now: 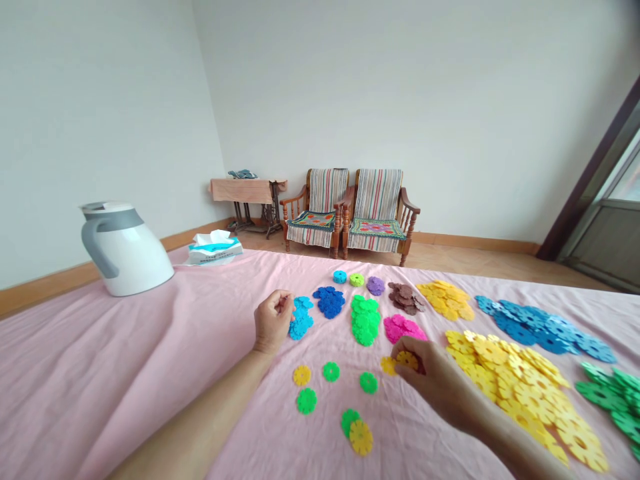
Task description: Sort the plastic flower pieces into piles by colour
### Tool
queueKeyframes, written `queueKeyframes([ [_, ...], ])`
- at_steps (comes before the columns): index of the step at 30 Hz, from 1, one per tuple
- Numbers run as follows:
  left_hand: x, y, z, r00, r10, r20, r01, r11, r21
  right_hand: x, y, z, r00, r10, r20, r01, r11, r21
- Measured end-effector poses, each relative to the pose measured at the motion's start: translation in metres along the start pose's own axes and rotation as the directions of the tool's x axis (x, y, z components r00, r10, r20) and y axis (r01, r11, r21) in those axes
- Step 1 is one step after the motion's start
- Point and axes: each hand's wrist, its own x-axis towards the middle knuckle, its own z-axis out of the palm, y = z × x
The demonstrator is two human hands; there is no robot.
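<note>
My left hand (273, 323) is closed in a pinch beside a pile of light blue notched plastic discs (301, 319); whatever its fingers hold, if anything, is hidden. Farther right, my right hand (431, 373) has its thumb and fingers on a yellow snowflake disc (407, 361), with a second yellow disc (389, 365) at the fingertips. Just behind it lies a pink pile (404, 328). Between my forearms are loose green discs (307, 401) and a yellow one (301, 375). Closer to me, another yellow disc (361, 437) overlaps a green disc (349, 421).
Dark blue (329, 302), bright green (366, 320) and brown piles (406, 298) sit on the pink cloth (210, 347). Large yellow (530, 393) and blue heaps (545, 325) lie right. A white jug (135, 253) and tissue box (215, 249) stand left; chairs (376, 213) are beyond.
</note>
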Motion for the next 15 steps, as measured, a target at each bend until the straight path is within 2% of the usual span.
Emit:
queueKeyframes([
  [4, 0.000, -0.002, 0.000, 1.000, 0.014, 0.011, -0.014, 1.000, 0.008, 0.023, 0.028, -0.032, 0.991, 0.059, -0.124, -0.076, 0.988, -0.134],
  [9, 0.000, -0.001, 0.000, 1.000, -0.001, 0.026, 0.000, 1.000, 0.013, 0.067, 0.088, -0.072, 0.917, 0.289, -0.276, -0.347, 0.918, -0.194],
  [12, 0.000, 0.002, 0.000, 1.000, -0.019, 0.014, 0.019, 1.000, 0.005, 0.090, 0.121, -0.081, 0.854, 0.405, -0.325, -0.479, 0.857, -0.191],
  [15, -0.001, 0.005, 0.000, 1.000, -0.028, 0.009, 0.028, 1.000, -0.009, 0.106, 0.144, -0.081, 0.817, 0.452, -0.359, -0.531, 0.832, -0.160],
])
